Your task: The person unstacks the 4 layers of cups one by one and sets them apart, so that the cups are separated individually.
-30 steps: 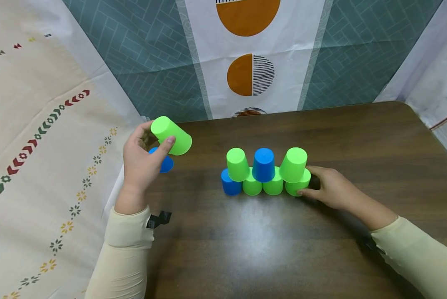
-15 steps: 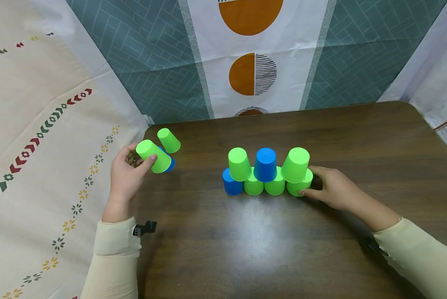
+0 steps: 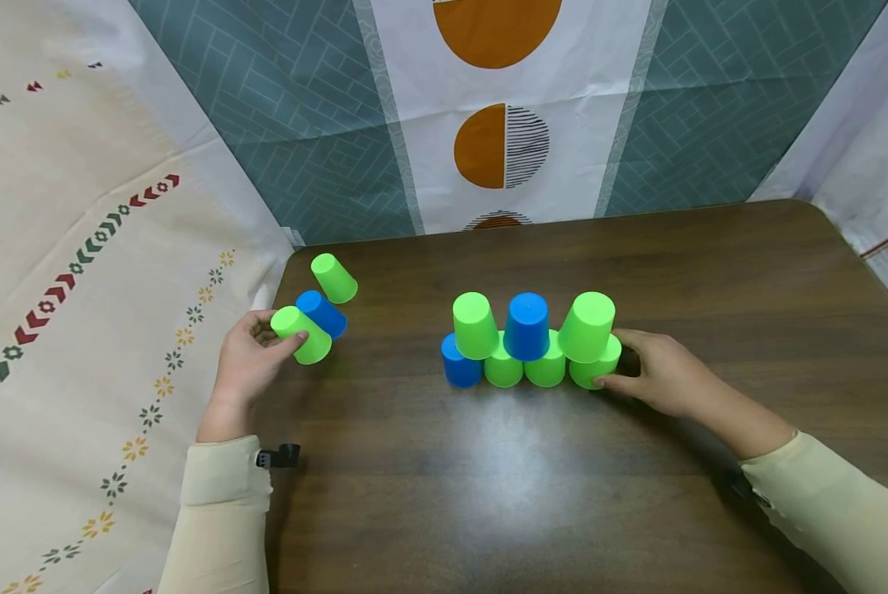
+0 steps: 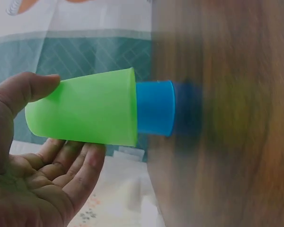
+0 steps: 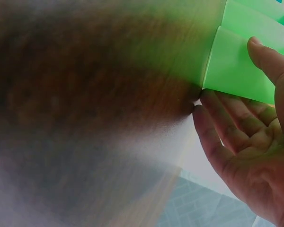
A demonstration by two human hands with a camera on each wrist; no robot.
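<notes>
My left hand [image 3: 245, 363] holds an upside-down green cup [image 3: 303, 337] between thumb and fingers at the table's left side. In the left wrist view, the rim of this green cup [image 4: 92, 109] appears a little above the tabletop. Just behind it stands a blue cup [image 3: 322, 312], partly covered, and farther back another green cup [image 3: 335, 279]. My right hand [image 3: 659, 371] grips the rightmost green cup [image 5: 241, 66] of a two-tier stack, thumb in front and fingers behind. Above that one sits a green cup [image 3: 588, 326], with a blue cup [image 3: 527, 326] and a green cup [image 3: 474, 324] alongside.
The stack's lower row has a blue cup [image 3: 460, 367] at its left end and green cups beside it, all inverted. A brown wooden table [image 3: 429, 495] carries everything. Patterned cloth [image 3: 266, 99] hangs along its back edge, and a cream printed cloth [image 3: 117, 330] along the left.
My left hand has carried its green cup left, lower and closer to me, uncovering the green cup behind and more of the blue one. The right hand has stayed at the stack.
</notes>
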